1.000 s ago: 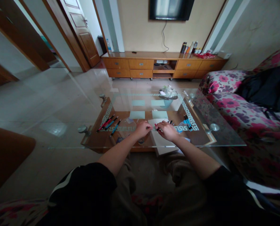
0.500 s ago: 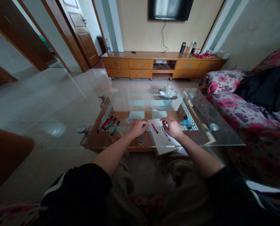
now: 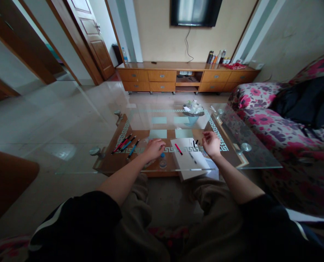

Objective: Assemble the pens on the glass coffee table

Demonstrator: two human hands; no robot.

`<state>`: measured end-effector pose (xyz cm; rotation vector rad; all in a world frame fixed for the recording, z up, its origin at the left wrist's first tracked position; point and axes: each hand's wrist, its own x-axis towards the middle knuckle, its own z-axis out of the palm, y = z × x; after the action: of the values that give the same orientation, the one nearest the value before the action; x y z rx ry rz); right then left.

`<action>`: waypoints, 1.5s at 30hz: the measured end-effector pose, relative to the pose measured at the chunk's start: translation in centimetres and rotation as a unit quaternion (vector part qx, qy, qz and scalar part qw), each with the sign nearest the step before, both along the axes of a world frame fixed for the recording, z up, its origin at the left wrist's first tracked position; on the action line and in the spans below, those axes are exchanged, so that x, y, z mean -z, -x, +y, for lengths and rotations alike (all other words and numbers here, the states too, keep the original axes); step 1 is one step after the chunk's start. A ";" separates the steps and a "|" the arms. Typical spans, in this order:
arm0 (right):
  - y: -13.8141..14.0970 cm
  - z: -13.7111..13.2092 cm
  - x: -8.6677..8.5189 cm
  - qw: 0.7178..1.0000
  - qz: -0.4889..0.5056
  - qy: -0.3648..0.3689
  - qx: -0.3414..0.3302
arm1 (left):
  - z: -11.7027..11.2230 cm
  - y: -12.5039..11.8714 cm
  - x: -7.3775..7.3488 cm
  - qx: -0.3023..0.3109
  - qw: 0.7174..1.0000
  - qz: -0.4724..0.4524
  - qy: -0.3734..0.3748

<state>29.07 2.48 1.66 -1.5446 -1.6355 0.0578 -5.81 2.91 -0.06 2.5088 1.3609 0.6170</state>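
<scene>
My left hand (image 3: pixel 155 148) hovers over the glass table (image 3: pixel 140 125), left of a white box-like slab (image 3: pixel 182 162), its fingers loosely bent and apart. I see nothing held in it. A small clear bottle with a blue cap (image 3: pixel 162 155) is just below it. On the slab lie a red pen barrel (image 3: pixel 178 149), a thin dark pen part (image 3: pixel 192 158) and short black pieces (image 3: pixel 194 143). My right hand (image 3: pixel 211 144) is right of these pieces, fingers curved with a gap at the thumb. Its palm side is partly hidden.
Several red and blue pens (image 3: pixel 125 143) lie at the table's left. A waste basket (image 3: pixel 194 118) shows beyond the far edge. A floral sofa (image 3: pixel 262 116) with a black bag (image 3: pixel 309 102) stands at right, and a wooden cabinet (image 3: pixel 162 76) is along the wall.
My hands have moved apart: the left slightly left, the right to the right. The black pieces and the bottle's blue cap now show; the pens at the right are now covered by my right hand.
</scene>
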 end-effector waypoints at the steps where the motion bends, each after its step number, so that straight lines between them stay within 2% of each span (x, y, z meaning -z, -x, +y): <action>1: 0.1 0.0 0.0 1.000 0.000 -0.002 0.001 | 0.0 0.0 -0.1 0.000 1.000 -0.004 0.002; 6: 0.3 -0.1 -0.3 1.000 0.003 0.004 -0.004 | -0.4 0.2 -0.5 0.024 1.000 0.013 0.002; 11: 0.1 -0.5 -0.9 1.000 -0.017 -0.001 -0.025 | -0.2 1.1 0.2 0.048 0.998 0.033 -0.004; 16: 1.6 -1.4 -1.9 0.987 -0.073 0.028 -0.139 | 0.1 1.9 0.7 0.075 0.997 0.015 0.013; 21: 5.2 -2.2 -1.3 0.947 -0.109 0.148 -0.262 | -0.1 1.9 0.5 0.077 0.997 0.010 0.018; 23: 6.7 -2.6 -1.0 0.937 -0.148 0.187 -0.257 | -0.2 1.8 0.4 0.081 0.997 0.008 0.017; 27: 8.4 -3.2 -0.7 0.937 -0.205 0.218 -0.181 | -0.3 1.1 0.3 0.094 0.996 -0.002 0.007; 33: 8.2 -3.0 0.0 0.933 -0.219 0.246 -0.143 | -0.7 0.1 0.2 0.097 0.995 -0.020 0.016; 36: 7.9 -2.4 0.5 0.946 -0.159 0.256 -0.124 | -0.8 -0.3 0.0 0.088 0.995 -0.041 0.025; 39: 8.0 -1.7 0.8 0.957 0.029 0.239 -0.163 | -0.9 -0.9 -0.1 0.085 0.991 -0.094 0.045; 42: 8.3 -1.5 0.7 0.916 0.219 0.241 -0.232 | -1.2 -1.8 -0.3 0.057 0.983 -0.159 0.076; 45: 8.4 -1.8 0.3 0.890 0.277 0.243 -0.270 | -1.6 -2.9 -0.7 0.042 0.972 -0.212 0.096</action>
<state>20.66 0.68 1.39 -1.1901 -1.5764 1.1796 -2.88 1.29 0.67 2.1122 1.0933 0.8937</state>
